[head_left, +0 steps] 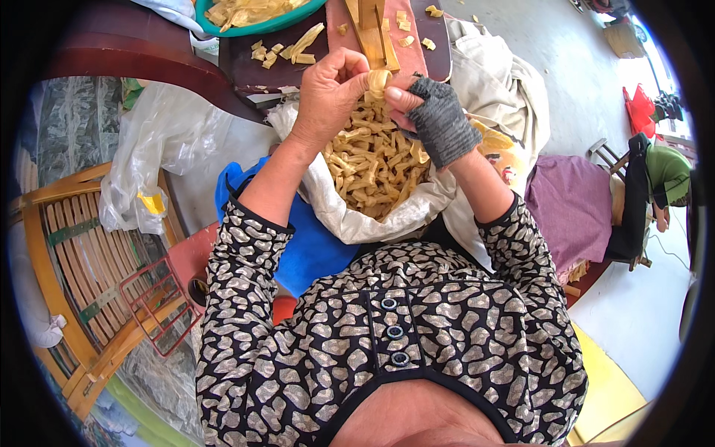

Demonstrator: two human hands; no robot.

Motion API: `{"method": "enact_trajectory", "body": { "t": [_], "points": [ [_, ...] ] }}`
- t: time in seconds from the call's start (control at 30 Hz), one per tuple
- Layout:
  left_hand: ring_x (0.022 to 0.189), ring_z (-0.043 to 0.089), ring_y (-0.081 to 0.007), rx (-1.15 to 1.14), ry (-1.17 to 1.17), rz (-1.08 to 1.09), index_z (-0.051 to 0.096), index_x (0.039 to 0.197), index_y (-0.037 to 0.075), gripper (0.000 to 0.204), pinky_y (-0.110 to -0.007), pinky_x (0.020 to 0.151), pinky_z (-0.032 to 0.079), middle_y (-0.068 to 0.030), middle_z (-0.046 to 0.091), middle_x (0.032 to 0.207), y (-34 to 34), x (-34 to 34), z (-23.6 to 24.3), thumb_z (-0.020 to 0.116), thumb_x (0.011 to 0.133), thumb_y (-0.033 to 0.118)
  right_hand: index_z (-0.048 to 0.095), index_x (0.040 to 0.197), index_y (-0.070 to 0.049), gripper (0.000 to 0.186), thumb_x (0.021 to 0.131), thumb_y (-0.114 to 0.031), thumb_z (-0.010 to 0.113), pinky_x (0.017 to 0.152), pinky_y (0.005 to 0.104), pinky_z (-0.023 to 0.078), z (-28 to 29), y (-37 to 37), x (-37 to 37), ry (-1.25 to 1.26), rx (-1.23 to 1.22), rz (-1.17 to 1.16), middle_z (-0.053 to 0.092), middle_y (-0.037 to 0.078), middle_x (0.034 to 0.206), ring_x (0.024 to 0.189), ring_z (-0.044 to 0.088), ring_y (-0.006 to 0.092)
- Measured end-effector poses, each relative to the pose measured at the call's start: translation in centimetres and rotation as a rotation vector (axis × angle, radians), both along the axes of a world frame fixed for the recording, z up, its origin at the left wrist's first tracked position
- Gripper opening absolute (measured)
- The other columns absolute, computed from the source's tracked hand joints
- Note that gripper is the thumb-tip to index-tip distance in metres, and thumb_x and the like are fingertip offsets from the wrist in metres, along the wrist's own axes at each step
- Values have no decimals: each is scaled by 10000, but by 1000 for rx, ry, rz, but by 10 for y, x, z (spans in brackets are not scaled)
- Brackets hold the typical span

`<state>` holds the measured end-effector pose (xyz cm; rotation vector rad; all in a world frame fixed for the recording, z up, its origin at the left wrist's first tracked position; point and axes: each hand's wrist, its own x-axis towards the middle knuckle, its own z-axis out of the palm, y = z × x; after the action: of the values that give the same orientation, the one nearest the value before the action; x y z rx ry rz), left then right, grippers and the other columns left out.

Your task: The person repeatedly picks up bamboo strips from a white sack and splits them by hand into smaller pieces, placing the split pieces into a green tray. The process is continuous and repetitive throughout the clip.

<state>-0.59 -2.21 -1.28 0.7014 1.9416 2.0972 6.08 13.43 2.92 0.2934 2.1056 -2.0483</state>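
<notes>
A curled, pale yellow strip (pixel 378 82) is pinched between my two hands, just above the mouth of an open white sack. My bare left hand (pixel 335 93) grips its left side with thumb and forefinger. On the other side my right hand (pixel 436 115), in a grey fingerless knitted glove, has its thumb pressed against the strip. Below them the white sack (pixel 350 225) holds a heap of small folded or knotted yellow pieces (pixel 380 175). Beyond my hands a wooden tool with an upright blade (pixel 378 37) lies on a pink cloth.
A dark red table (pixel 257 63) bears loose yellow pieces (pixel 296 48) and a green basin (pixel 201 21) of strips. Clear plastic bags (pixel 160 141) hang at left over a wooden slatted frame (pixel 78 246). Beige cloth (pixel 506 89) and another person in a green top (pixel 668 173) are at right.
</notes>
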Motion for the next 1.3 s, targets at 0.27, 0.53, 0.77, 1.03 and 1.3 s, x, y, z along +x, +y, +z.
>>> {"method": "enact_trajectory", "body": {
  "t": [0.27,0.53,0.77,1.03,1.3],
  "points": [
    [755,570,-51,230,-186,-51,611,915,-1,127,-195,691,477,-10,627,798,12,10,11,647,815,68,522,794,-84,243,810,-288,653,412,174,317,-14,0,-18,27,-121,-197,486,-22,561,453,437,60],
    [693,559,-41,28,-177,-149,618,831,0,58,-184,644,472,-1,618,729,-1,5,17,649,796,35,542,770,-133,362,856,-485,527,346,200,202,-20,29,-24,-223,-514,-395,439,-27,495,358,318,68],
    [799,591,-120,-202,127,37,634,917,30,170,-249,719,477,-33,626,845,-14,1,11,681,754,47,482,857,-125,180,859,-273,585,379,203,216,-20,30,-17,-111,-313,-319,397,-36,525,408,296,55],
    [896,578,-285,-565,653,1,585,1075,126,346,-366,748,483,-80,572,966,0,18,-2,609,744,25,530,708,-36,235,812,-223,629,388,236,346,-16,0,-2,-148,144,-104,519,33,534,421,465,101],
    [744,543,-235,-477,1093,154,540,1015,126,298,-340,625,420,-50,525,861,-4,-6,5,589,725,78,577,759,-13,331,828,-337,566,544,308,427,17,-7,12,-107,295,103,545,101,595,551,548,198]
  ]
}}
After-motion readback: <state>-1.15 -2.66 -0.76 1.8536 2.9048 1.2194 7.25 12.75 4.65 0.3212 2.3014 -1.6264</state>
